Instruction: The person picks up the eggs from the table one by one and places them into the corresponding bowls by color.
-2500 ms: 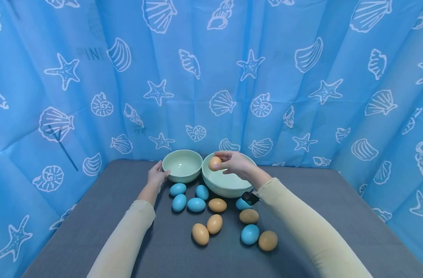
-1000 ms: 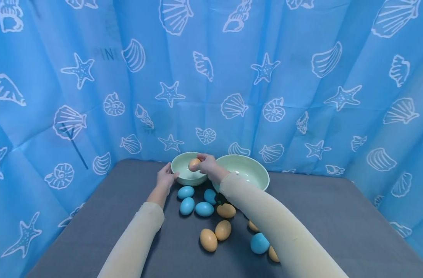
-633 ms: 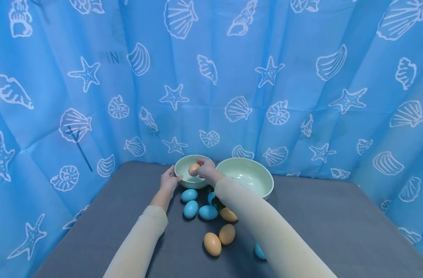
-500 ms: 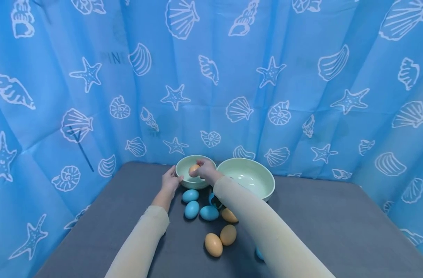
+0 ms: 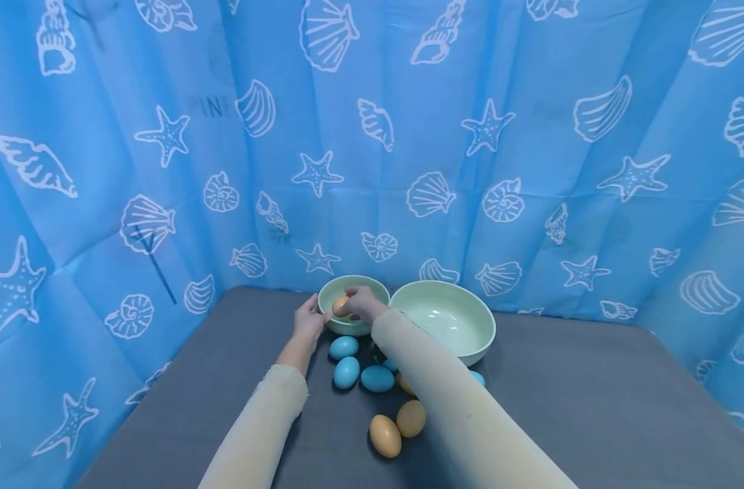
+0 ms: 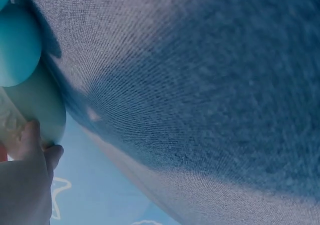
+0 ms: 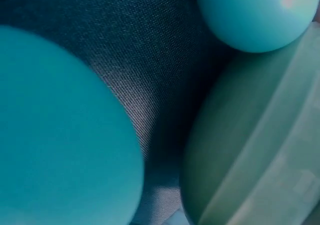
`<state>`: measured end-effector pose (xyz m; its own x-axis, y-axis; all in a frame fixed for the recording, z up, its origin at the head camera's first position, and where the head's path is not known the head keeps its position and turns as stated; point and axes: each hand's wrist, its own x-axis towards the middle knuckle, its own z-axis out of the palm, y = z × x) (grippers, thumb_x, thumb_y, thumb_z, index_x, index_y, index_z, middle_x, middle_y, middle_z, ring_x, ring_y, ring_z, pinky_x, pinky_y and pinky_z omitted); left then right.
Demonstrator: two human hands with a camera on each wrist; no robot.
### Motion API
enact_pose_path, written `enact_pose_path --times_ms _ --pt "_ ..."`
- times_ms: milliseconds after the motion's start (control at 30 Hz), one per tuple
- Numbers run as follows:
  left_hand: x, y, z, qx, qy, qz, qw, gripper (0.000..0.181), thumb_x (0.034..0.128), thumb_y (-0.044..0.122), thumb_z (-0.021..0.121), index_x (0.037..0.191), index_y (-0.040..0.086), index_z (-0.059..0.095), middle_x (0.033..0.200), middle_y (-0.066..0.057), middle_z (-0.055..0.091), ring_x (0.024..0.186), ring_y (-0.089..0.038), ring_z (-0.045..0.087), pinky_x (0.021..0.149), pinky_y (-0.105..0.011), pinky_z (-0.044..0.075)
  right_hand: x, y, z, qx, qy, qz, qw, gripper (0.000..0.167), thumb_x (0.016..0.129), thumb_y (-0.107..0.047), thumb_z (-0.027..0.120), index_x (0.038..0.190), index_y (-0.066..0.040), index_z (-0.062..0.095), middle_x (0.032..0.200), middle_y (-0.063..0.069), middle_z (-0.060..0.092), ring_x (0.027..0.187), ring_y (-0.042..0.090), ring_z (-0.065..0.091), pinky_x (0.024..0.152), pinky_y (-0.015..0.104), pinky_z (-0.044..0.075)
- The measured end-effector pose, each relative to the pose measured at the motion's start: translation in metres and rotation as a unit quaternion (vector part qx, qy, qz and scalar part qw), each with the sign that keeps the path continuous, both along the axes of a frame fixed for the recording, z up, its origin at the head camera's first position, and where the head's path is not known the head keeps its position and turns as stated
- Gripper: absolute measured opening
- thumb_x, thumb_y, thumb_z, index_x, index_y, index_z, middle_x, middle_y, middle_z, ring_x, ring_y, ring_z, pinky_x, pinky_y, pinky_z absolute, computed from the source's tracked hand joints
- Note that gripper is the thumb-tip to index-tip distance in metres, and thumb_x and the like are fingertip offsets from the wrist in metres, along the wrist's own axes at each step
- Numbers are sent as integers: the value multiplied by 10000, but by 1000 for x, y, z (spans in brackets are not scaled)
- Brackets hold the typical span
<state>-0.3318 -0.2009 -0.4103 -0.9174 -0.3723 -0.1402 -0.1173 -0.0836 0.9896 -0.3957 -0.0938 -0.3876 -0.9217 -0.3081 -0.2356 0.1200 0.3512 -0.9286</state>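
My left hand (image 5: 309,322) grips the left side of the smaller pale green bowl (image 5: 362,280), its thumb at the near rim. In the left wrist view my hand (image 6: 29,185) has its fingers on the bowl's wall (image 6: 42,102). Inside the bowl's opening, my right hand (image 5: 362,303) pinches a tan egg (image 5: 341,305). The right wrist view does not show the grip; it shows the bowl's outer wall (image 7: 240,150) with a blue egg (image 7: 260,15) beside it and a larger-looking blue egg (image 7: 60,135) at the left.
A larger pale green bowl (image 5: 448,319) stands to the right. Several blue eggs (image 5: 378,379) lie before the small bowl, with tan eggs (image 5: 385,436) nearer me. My right sleeve (image 5: 463,401) covers part of the grey table (image 5: 592,394). A blue curtain (image 5: 408,136) hangs behind.
My right hand has carried the tan egg left from over the larger bowl into the smaller one's opening, and lowered it a little. The head view has shifted; my left hand keeps its grip.
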Motion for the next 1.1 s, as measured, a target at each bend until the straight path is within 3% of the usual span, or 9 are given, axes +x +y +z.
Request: enact_pose_path --times_ms 133,233,567,967,1100 --pt "0 -1 0 -105 42 19 9999 653 945 -92 547 1523 25 268 1557 -192 255 1431 -348 223 1098 -439 357 -2 -3 -1 -6 -55 92 9999 649 835 80 709 1427 7 454 1446 188 453 1217 348 532 926 386 528" --pt "-2 -1 0 -64 69 58 9999 657 937 -114 540 1521 17 268 1555 -202 252 1429 -356 221 1099 -442 354 1 -4 2 31 -121 186 9997 700 834 81 708 1462 -22 416 1455 180 451 1262 345 494 955 398 510" --pt "-1 2 0 -25 58 126 9999 638 949 -92 539 1521 26 282 1554 -191 269 1421 -342 256 1092 -442 373 -6 -5 -4 1011 343 795 9911 708 840 19 692 1479 -35 392 1417 146 511 1346 279 418 1077 351 397" --pt "0 2 1 -58 29 118 9999 653 945 -96 541 1526 27 268 1562 -185 251 1436 -337 217 1093 -446 370 -6 -5 -5 934 191 845 9919 676 869 15 675 1483 -75 406 1514 115 394 1370 310 368 1065 402 406" --pt "0 2 0 -100 -17 109 9999 653 949 -88 542 1528 37 268 1566 -180 247 1436 -340 216 1092 -448 370 -7 -3 -3 893 -37 768 9930 670 870 25 665 1481 -90 415 1512 107 398 1384 335 343 1096 435 372"
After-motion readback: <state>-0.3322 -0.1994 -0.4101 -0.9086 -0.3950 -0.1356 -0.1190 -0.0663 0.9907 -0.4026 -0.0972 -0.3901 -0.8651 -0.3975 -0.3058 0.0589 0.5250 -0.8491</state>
